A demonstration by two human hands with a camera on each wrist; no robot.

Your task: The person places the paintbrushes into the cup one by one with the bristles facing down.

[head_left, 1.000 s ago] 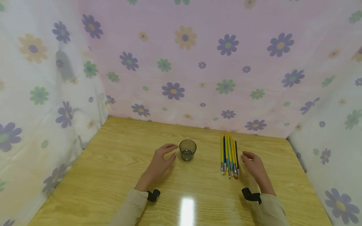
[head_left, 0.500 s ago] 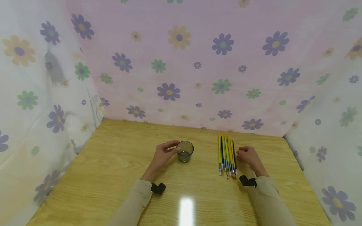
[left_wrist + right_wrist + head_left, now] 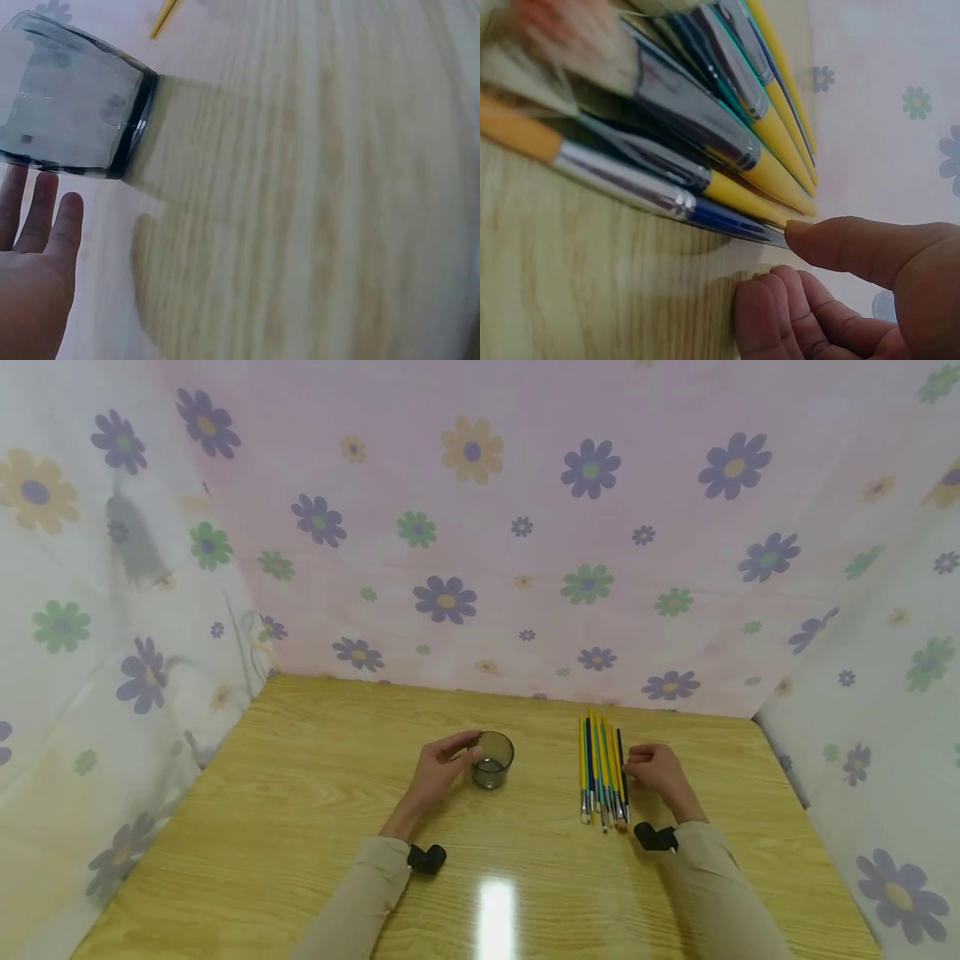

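Observation:
A smoky clear drinking glass [image 3: 497, 767] stands upright on the wooden table. My left hand [image 3: 438, 770] holds it from the left, thumb at the near side and index finger by the rim. In the left wrist view, fingertips lie along the glass's [image 3: 67, 112] wall. To the right, several paintbrushes [image 3: 602, 772] lie side by side, bristles toward me, with yellow, blue, teal and dark handles. My right hand [image 3: 657, 770] is beside the outermost dark paintbrush [image 3: 625, 785]. In the right wrist view its thumb tip overlaps that brush's handle [image 3: 731, 221], while the curled fingers stay apart from the thumb.
The wooden table [image 3: 330, 760] meets a pink flowered curtain [image 3: 517, 560] at the back, with pale flowered cloth [image 3: 82, 652] at both sides. A bright light reflection [image 3: 497, 918] shows on the near tabletop. Each wrist wears a black camera [image 3: 429, 859].
My left hand has moved right until its fingers meet the glass. My right hand has moved left to the edge of the paintbrushes. Glass and brushes stay in place; the head view shifts slightly.

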